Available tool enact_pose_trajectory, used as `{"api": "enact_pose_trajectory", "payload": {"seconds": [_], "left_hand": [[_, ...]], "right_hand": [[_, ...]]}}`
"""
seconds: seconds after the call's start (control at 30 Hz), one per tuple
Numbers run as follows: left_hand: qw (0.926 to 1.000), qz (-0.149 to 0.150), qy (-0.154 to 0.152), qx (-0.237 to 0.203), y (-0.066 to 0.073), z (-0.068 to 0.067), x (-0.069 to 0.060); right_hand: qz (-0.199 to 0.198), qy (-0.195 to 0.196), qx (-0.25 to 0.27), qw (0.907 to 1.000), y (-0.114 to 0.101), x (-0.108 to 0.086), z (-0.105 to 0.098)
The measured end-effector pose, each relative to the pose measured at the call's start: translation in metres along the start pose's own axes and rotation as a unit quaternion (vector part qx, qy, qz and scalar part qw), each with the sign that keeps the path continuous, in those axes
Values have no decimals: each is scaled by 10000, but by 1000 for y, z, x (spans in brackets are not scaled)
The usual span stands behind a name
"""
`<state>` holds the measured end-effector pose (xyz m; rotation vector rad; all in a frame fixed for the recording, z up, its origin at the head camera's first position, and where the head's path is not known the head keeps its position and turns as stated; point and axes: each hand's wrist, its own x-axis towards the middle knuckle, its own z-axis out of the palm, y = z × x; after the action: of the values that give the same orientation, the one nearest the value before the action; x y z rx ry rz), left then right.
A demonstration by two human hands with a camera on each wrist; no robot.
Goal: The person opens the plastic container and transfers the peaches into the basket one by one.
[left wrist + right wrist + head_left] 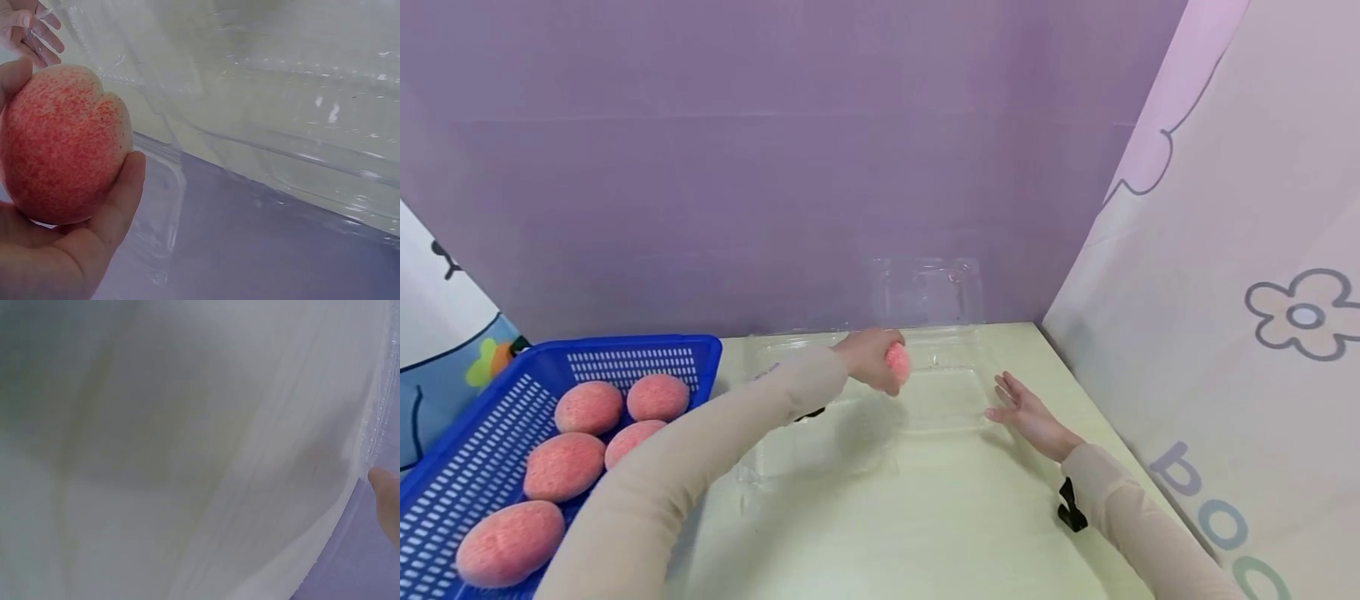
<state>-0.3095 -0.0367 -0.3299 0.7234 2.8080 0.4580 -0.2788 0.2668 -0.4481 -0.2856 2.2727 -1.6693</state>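
My left hand (868,357) grips a pink-red peach (898,363) above the clear plastic boxes. In the left wrist view, the fingers and thumb curl round the peach (65,144), whose crease and paler side face the boxes. One clear plastic box (951,400) lies below and to the right of the peach, its lid (928,293) raised against the back wall. Another clear plastic piece (805,446) lies to the left, partly hidden by my left arm. My right hand (1033,421) is held with fingers extended by the box's right side; whether it touches the plastic I cannot tell.
At the left stands a blue perforated basket (711,354) with several peaches (565,467) in it. A purple wall (775,167) closes off the back of the pale table (925,533). A patterned white panel (1210,350) stands along the right edge.
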Motion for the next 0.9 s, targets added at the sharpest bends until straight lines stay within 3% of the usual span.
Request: {"api": "enact_pose_trajectory", "payload": {"seconds": [0.37,0.67,0.9], "left_hand": [[9987,-315,-128,-368,-27,-17,-48],[9987,-460,-182,-124,-46,-20,-85],[9983,-533,-93,-193,-60,-27,-111]], "right_hand": [[40,-3,-33,10000,1,0,0],[39,-59,-8,10000,2,-1,1],[-26,-52,-50,10000,1,0,-1]]}}
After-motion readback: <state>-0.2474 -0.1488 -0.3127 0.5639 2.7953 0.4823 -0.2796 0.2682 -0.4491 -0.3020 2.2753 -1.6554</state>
